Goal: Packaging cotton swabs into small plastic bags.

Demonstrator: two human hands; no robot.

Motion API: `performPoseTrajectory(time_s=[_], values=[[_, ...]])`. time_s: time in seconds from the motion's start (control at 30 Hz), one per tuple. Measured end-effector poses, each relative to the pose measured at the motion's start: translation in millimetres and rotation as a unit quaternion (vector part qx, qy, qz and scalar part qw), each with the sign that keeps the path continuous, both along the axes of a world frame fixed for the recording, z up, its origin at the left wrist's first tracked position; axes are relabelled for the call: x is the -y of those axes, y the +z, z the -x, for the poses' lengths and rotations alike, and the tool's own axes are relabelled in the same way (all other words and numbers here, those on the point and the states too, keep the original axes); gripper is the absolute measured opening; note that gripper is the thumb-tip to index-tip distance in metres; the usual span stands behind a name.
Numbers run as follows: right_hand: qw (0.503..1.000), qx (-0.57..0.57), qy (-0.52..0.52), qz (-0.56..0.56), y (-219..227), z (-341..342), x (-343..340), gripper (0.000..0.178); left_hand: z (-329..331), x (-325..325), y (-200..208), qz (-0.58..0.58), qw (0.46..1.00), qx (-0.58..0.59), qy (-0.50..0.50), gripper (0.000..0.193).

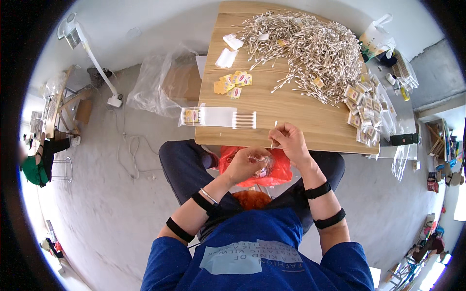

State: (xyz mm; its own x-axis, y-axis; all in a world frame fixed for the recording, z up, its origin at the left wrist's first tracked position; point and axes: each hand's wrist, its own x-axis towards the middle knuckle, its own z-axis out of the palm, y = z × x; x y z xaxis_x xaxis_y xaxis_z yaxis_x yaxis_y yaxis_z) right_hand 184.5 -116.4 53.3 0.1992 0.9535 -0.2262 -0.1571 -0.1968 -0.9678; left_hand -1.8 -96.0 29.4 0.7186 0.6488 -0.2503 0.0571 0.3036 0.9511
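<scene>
My left hand (247, 164) holds a small clear plastic bag (264, 165) over my lap, just off the near edge of the wooden table (291, 109). My right hand (290, 139) pinches a few cotton swabs (274, 133) upright at the table's edge, right above the bag's mouth. A big heap of loose cotton swabs (310, 48) covers the far half of the table. A filled clear packet of swabs (218, 117) with a yellow label lies flat at the near left corner, partly over the edge.
Yellow label cards (232, 82) lie mid-table, and several filled packets (364, 106) are stacked along the right edge. A red plastic bag (276, 172) sits on my lap. A large clear bag (165, 82) lies on the floor to the left, by a white floor lamp (92, 53).
</scene>
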Motion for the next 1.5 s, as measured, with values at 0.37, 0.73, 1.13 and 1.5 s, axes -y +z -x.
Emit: performPoseTrajectory(time_s=[0.37, 0.73, 1.13, 1.5], values=[[0.863, 0.493, 0.047, -0.099, -34, 13, -101, 0.009, 10, -53, -12, -0.428, 0.850, -0.248, 0.183, 0.074], [0.839, 0.513, 0.051, -0.176, -51, 31, -94, 0.014, 2, -87, -27, -0.387, 0.890, -0.183, 0.157, 0.088], [0.971, 0.164, -0.083, -0.154, -58, 53, -74, 0.052, -5, -90, -38, -0.287, 0.930, -0.002, 0.229, 0.052], [0.962, 0.195, -0.059, -0.184, -50, 52, -68, 0.062, -5, -91, -37, -0.130, 0.946, 0.141, 0.261, 0.070]])
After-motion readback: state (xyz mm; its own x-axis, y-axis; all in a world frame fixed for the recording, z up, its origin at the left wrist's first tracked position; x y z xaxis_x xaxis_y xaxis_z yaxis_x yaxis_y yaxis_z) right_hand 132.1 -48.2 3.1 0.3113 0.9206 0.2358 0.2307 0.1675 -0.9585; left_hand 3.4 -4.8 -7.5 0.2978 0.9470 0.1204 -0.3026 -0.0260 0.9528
